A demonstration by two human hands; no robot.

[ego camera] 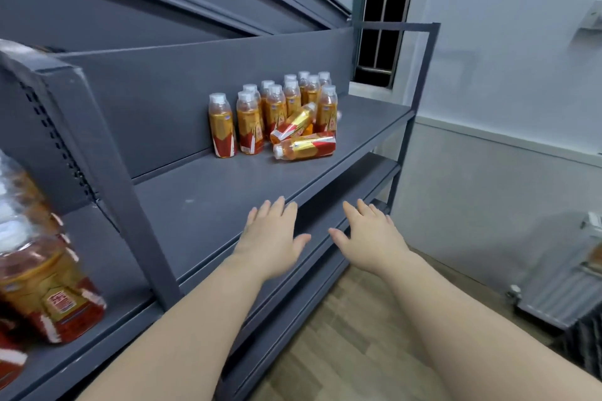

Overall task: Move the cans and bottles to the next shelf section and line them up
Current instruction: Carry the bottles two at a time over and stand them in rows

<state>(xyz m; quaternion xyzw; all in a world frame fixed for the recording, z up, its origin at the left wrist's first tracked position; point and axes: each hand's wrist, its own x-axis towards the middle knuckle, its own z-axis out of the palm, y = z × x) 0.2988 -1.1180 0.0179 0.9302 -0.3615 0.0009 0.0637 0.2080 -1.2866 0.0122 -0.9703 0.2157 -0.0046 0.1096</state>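
Note:
Several small bottles of amber drink with gold-and-red labels and clear caps stand in a cluster (280, 107) at the back of a grey shelf (208, 202). Two bottles have toppled: one (304, 147) lies flat in front of the cluster, another (293, 123) leans on it. My left hand (272, 238) hovers flat over the shelf's front edge, fingers straight, holding nothing. My right hand (368, 234) is stretched out beside it past the edge, also empty. Both hands are well short of the bottles.
A grey upright post (130, 192) divides this section from the left one, where larger blurred bottles (42, 273) stand close to the camera. More shelves run above and below. A barred window (387, 19), a white wall and a wooden floor (351, 345) lie to the right.

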